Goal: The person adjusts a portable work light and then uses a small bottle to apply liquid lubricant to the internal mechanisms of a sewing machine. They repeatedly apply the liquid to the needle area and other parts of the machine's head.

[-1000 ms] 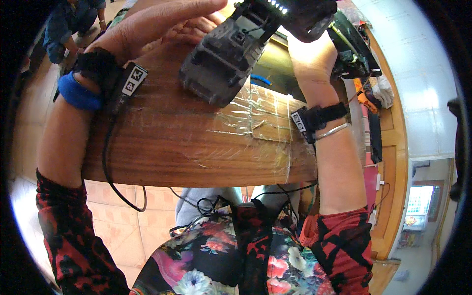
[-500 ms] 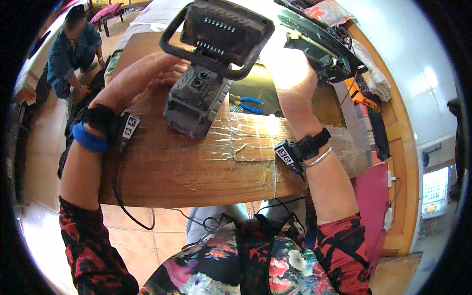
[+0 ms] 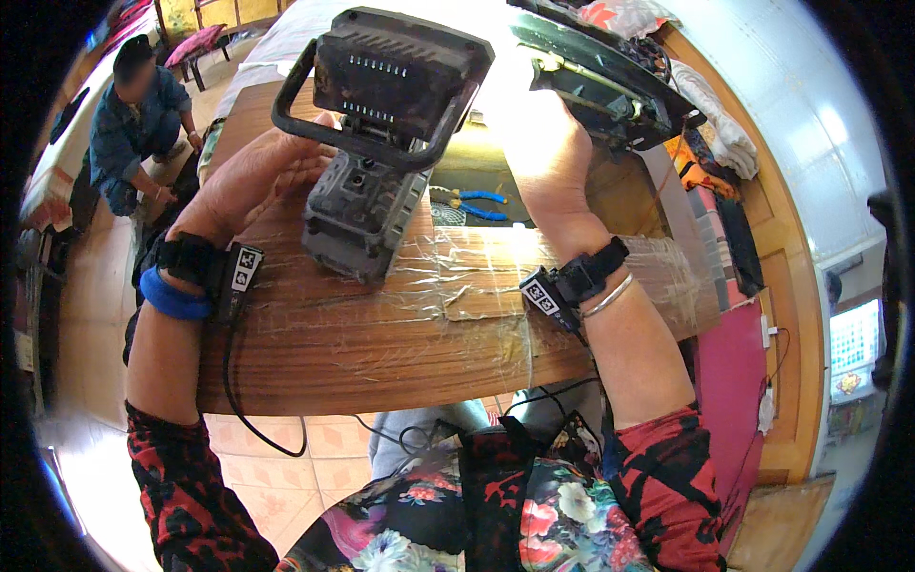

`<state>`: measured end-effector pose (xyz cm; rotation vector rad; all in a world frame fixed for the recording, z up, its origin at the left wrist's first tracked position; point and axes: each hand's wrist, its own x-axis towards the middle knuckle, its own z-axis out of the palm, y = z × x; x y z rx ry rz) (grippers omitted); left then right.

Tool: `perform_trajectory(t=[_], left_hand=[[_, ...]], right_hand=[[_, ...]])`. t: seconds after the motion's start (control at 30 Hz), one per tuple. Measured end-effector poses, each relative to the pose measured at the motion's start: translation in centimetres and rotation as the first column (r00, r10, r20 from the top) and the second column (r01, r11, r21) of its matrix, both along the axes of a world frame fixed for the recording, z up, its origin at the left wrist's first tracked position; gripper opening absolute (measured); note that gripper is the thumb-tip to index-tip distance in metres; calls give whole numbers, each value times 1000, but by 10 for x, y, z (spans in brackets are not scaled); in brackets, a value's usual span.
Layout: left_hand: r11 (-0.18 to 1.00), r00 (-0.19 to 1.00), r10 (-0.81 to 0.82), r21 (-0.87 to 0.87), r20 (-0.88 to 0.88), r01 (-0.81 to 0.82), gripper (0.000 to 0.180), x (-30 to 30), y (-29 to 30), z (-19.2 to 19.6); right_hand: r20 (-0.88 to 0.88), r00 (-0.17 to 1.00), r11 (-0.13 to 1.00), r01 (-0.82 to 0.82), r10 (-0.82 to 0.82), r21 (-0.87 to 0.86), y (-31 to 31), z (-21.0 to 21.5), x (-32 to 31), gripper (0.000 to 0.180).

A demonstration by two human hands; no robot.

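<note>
A black work light (image 3: 400,81) with a loop handle and a blocky battery base (image 3: 357,214) stands tilted on the wood-patterned table. My left hand (image 3: 267,176) is at its left side, closed around the handle's lower part; some fingertips are hidden behind it. To the right, my right hand (image 3: 548,153) is raised in the lamp's bright beam. Glare washes out its fingers, so what they hold cannot be seen. Beside that hand is a dark opened casing (image 3: 610,91) with a pale metal rod. Blue-handled pliers (image 3: 481,200) lie between my hands.
Clear tape covers parts of the wooden tabletop (image 3: 381,367). Cables hang at its front edge. A person (image 3: 143,119) crouches at the far left. Cloths (image 3: 710,119) and a pillow (image 3: 629,17) are at the upper right, near a wooden door (image 3: 786,381).
The work light appears farther left and slightly lower, its head more than its base. My right hand has shifted a little left. The whole view has also moved slightly.
</note>
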<state>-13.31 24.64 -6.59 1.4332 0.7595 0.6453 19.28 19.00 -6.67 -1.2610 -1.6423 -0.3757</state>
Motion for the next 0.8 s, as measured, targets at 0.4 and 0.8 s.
perform_trajectory(t=[0.4, 0.8], left_hand=[[991, 989, -133, 35, 62, 131, 63, 6, -7, 9], [986, 985, -158, 59, 76, 153, 57, 5, -5, 8]], right_hand=[[-303, 934, 978, -207, 191, -21, -26, 12, -7, 14], [-480, 877, 1000, -17, 17, 5, -55, 43, 11, 27]])
